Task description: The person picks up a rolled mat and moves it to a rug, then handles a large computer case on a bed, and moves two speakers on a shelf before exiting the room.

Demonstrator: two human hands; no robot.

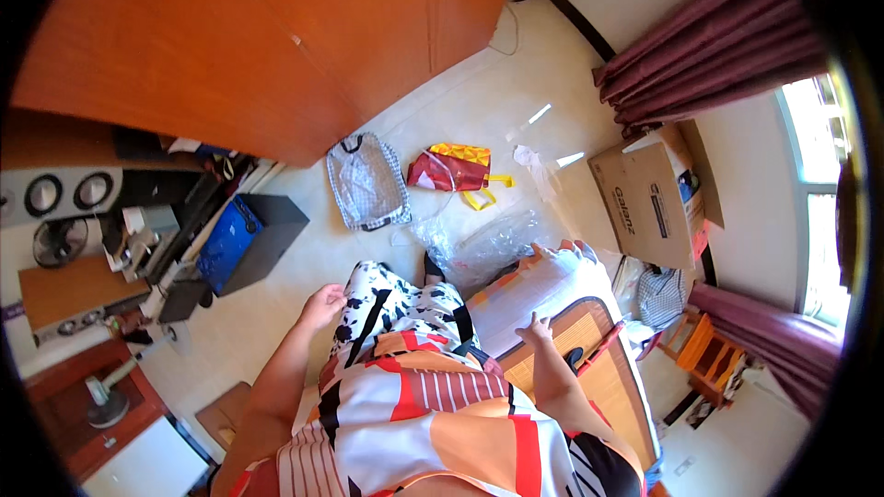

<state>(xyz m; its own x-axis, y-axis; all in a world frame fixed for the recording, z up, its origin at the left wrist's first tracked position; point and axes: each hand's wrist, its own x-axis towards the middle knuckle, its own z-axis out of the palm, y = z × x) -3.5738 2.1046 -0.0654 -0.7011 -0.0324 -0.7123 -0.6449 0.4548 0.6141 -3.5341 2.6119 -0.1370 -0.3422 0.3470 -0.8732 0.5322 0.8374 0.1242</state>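
Observation:
My left hand (pixel 324 306) hangs beside the thigh of my black-and-white patterned trousers (pixel 366 290), its fingers loosely bent with nothing seen in them. My right hand (pixel 536 329) is over the edge of a bed, fingers apart, by a pale sheet (pixel 507 310) and a woven mat (pixel 552 348); whether it touches the sheet I cannot tell. On the floor ahead lie a checked zip bag (pixel 368 181) of clear plastic, a red and yellow bag (pixel 452 169) with yellow handles, and crumpled clear plastic sheeting (pixel 494 241).
An orange-brown wardrobe (pixel 276 41) stands ahead to the left. A blue-fronted speaker box (pixel 235 245) is at the left. To the right are an open Galanz cardboard box (pixel 639 200), a purple curtain (pixel 718 48) and a small wooden chair (pixel 701 348). A black rod-like trim runs along the wall.

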